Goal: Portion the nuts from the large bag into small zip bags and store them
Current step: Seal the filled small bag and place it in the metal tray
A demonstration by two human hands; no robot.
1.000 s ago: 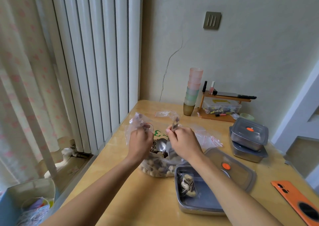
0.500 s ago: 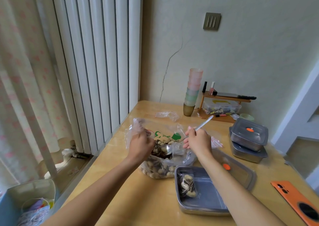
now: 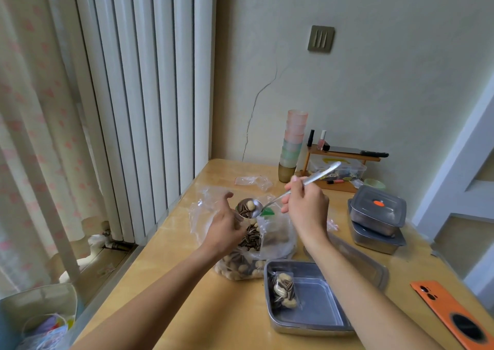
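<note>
From my remote seat I see the right hand (image 3: pixel 304 210) pinching the handle of a metal spoon (image 3: pixel 318 176) between thumb and curled fingers, the handle angled up and away to the right. The spoon's bowl is heaped with striped seeds and pale nuts and sits over the mouth of the large bag (image 3: pixel 278 240), which lies on the wooden table (image 3: pixel 203 309) just behind an open steel tray (image 3: pixel 310 325). The left hand (image 3: pixel 224 226) has its fingers curled into clear plastic right beside the spoon bowl; I take this for a small zip bag (image 3: pixel 203 202), though I cannot tell it apart cleanly from the large bag's rim. 1 filled zip bag (image 3: pixel 283 290) lies in the tray's left end. 2 lidded steel boxes (image 3: pixel 377 210) are stacked to the right, and an orange phone (image 3: pixel 449 312) lies near the table's right edge.
</note>
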